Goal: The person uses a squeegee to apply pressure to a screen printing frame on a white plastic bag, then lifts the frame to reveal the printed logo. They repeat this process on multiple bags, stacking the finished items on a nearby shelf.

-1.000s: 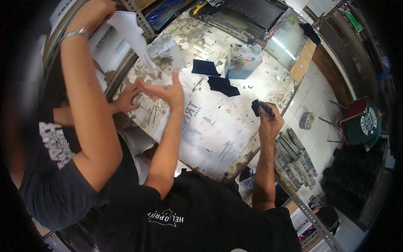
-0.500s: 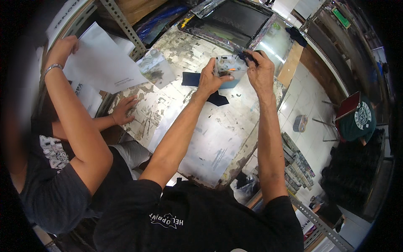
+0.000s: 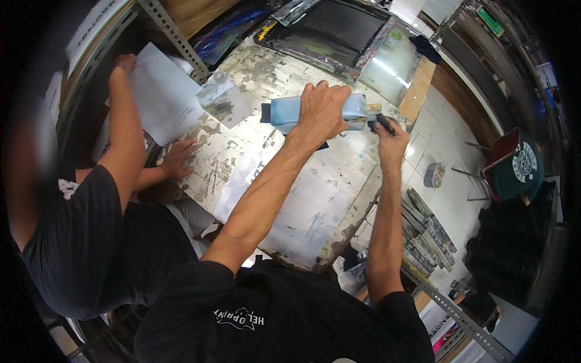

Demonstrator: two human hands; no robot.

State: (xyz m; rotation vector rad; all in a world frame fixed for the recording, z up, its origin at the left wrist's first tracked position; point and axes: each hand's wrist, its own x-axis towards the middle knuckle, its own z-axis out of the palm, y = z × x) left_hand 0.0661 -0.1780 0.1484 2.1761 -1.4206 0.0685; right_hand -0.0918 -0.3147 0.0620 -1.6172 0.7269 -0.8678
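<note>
A translucent plastic jerrycan [image 3: 284,112] with bluish liquid is tipped on its side above the table, its mouth toward the right. My left hand [image 3: 325,110] is closed over the jerrycan's middle from above. Beside the mouth, my right hand [image 3: 393,138] is closed on a small bunched dark cloth [image 3: 384,123]; whether the cloth touches the mouth is hard to tell. A dark blue fabric piece [image 3: 265,113] lies under the jerrycan, mostly hidden by it.
White printed sheets [image 3: 290,212] cover the worn table [image 3: 209,163] near me. A framed printing screen [image 3: 333,30] lies at the far side. To the left, a co-worker's hand [image 3: 178,159] rests on the table edge; the other hand holds a paper sheet [image 3: 160,91].
The jerrycan has been tipped over, its mouth now rightward. My left hand moved on top of it, and my right hand went right and nearer. The co-worker's paper shifted.
</note>
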